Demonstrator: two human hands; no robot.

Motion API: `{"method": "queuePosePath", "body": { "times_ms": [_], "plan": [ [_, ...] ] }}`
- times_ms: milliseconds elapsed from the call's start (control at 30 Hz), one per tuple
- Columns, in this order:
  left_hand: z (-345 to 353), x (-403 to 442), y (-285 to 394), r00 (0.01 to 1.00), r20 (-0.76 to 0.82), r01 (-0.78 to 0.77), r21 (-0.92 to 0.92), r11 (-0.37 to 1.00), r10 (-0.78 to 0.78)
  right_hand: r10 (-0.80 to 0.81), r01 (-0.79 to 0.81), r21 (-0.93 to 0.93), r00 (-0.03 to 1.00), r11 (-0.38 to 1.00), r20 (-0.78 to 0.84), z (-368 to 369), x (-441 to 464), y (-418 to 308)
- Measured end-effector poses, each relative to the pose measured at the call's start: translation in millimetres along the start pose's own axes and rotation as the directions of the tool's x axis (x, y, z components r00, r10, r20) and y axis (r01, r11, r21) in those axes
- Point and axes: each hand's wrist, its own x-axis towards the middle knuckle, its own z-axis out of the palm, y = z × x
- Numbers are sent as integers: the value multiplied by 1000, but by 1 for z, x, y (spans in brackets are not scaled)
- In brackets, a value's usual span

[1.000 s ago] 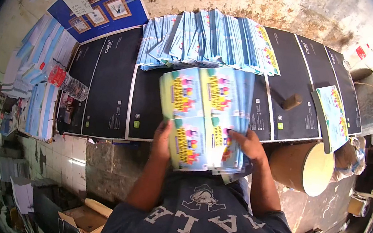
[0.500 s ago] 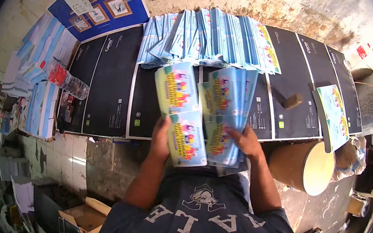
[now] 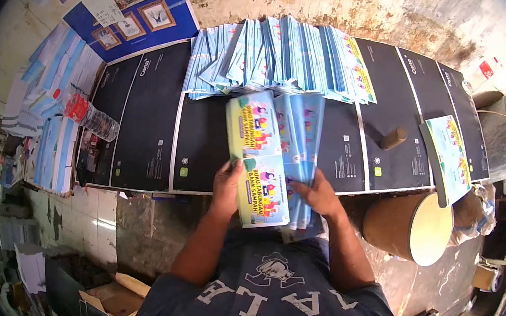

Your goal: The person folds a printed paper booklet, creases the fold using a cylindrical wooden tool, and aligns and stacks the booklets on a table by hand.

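My left hand (image 3: 226,186) grips the left edge of a printed booklet (image 3: 260,159) with a green border, yellow lettering and cartoon figures, its design repeated one above the other. My right hand (image 3: 322,195) is closed on the right side of several light-blue booklets (image 3: 304,164), thumb on top. The left booklet overlaps the right-hand ones, and both are held over the table's near edge. Just beyond them on the table, a long row of similar booklets (image 3: 278,57) leans together.
Black panels with white seams cover the table (image 3: 150,120). On it are a short cylindrical block (image 3: 394,138) and another booklet pile (image 3: 446,153) at right. A water bottle (image 3: 97,117) lies left, beside paper stacks (image 3: 54,152). A round drum (image 3: 409,226) stands below the right edge.
The booklets in my two hands have come together. The left one has shifted right and now overlaps the right-hand bunch, which has moved left with my right hand.
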Motion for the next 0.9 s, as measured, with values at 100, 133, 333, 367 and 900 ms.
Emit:
{"method": "queuePosePath", "body": {
  "times_ms": [100,133,333,367,900],
  "plan": [
    [-8,10,-16,998,-57,-1,226,974,14,110,-166,-350,979,922,-174,9,7,4],
    [-8,12,-17,999,-36,-6,181,984,12,109,-165,-349,979,923,-175,13,8,4],
    [-6,9,-7,999,26,37,-45,998,-36,-347,-93,-930,911,357,-225,23,11,-23],
    [-8,10,-7,998,16,61,6,998,-61,-346,-87,-930,912,356,-218,19,19,-10],
    [0,10,5,1000,14,20,-62,998,-19,-129,106,-345,991,932,-43,-4,49,21]
  ]
}}
